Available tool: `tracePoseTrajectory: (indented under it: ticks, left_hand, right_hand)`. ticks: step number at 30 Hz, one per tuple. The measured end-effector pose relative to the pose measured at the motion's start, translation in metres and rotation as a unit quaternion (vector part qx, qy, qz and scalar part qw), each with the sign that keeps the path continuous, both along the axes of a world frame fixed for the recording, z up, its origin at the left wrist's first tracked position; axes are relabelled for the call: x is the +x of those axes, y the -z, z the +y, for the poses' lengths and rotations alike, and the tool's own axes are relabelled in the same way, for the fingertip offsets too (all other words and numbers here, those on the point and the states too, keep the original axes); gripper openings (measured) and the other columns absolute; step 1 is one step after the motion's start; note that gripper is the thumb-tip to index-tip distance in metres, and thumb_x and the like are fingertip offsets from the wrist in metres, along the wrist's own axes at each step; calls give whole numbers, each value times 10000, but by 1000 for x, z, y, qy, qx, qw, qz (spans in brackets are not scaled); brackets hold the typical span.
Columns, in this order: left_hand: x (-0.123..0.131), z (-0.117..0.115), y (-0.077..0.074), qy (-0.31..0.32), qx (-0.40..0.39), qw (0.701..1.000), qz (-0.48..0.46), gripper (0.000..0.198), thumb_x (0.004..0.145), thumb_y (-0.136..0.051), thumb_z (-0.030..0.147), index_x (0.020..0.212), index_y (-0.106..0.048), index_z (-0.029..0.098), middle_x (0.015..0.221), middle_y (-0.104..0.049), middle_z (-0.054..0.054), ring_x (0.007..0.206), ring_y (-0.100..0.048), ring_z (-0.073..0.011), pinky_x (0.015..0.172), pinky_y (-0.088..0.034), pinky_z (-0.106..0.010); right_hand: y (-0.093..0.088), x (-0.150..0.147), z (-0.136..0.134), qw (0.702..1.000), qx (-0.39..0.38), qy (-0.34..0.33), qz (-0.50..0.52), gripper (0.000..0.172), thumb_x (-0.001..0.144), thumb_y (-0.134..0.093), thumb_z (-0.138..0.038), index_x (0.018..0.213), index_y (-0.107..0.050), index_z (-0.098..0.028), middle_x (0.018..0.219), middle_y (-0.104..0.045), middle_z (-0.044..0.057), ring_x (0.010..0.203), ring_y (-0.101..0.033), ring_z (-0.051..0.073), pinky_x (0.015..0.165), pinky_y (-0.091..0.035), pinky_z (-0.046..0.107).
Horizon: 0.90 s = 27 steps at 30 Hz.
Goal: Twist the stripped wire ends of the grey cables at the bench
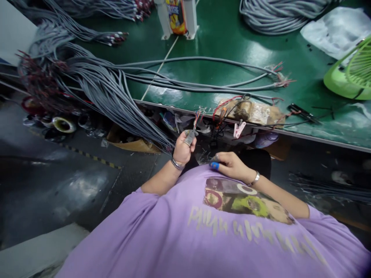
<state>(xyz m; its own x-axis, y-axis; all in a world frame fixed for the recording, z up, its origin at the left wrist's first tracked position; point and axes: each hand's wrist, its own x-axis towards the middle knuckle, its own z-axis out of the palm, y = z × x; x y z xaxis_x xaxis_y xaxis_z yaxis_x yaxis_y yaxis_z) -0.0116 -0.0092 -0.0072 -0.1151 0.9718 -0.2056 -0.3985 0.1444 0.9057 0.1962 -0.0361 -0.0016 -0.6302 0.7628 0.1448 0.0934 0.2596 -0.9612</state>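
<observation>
My left hand (183, 149) is closed round the end of a grey cable (190, 136), just off the table's front edge. Thin coloured wires (198, 116) fan out from its tip, pointing up toward the table. My right hand (232, 166) rests close against the purple shirt, to the right of my left hand and apart from it. Its fingers are pressed together, with a blue wrap (214, 165) on one fingertip; whatever they may hold cannot be made out. A bundle of grey cables (116, 94) hangs over the table edge, its lower ends near my left wrist.
On the green table (220, 44) lie several loose cables (199, 88), a taped block (255, 111) at the edge, a pink clip (239, 129), a black tool (304, 113), a green fan (352, 73), a plastic bag (337, 31) and a cable coil (278, 15). A cardboard box (130, 143) stands below.
</observation>
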Motion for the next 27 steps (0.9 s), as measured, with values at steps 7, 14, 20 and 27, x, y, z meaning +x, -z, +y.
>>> tracePoseTrajectory:
  ticks: [7, 14, 20, 27]
  left_hand:
    - [-17, -19, -18, 155, -91, 965, -190, 395, 1002, -406, 315, 686, -578, 153, 448, -196, 84, 310, -98, -28, 372, -184, -189]
    - [-18, -25, -12, 194, -132, 954, -188, 453, 1000, -409, 382, 661, -594, 146, 429, -156, 95, 308, -80, -25, 378, -181, -186]
    - [-14, -25, -7, 217, -130, 951, -177, 378, 924, -550, 375, 618, -555, 154, 400, -183, 99, 303, -103, -23, 374, -188, -191]
    - [-12, -23, -1, 294, -38, 950, -97, 442, 630, -856, 508, 698, -619, 142, 414, -373, 88, 328, -210, -12, 362, -197, -169]
  right_hand:
    - [-8, -22, 21, 933, -286, 114, 185, 457, 623, -904, -371, 1018, -731, -220, 969, -732, 48, 950, -658, 179, 824, -526, 291]
    - [-27, -53, 31, 913, -292, 78, 274, 487, 563, -929, -283, 1003, -732, -213, 927, -715, 25, 889, -643, 147, 811, -524, 262]
    - [-22, -55, 27, 914, -290, 124, 255, 335, 638, -875, -409, 807, -718, -165, 647, -586, -16, 536, -414, 61, 462, -300, 189]
    - [-16, -53, 28, 864, -446, 116, 204, 356, 606, -835, -353, 693, -540, -175, 492, -359, -94, 418, -235, 24, 398, -125, 177]
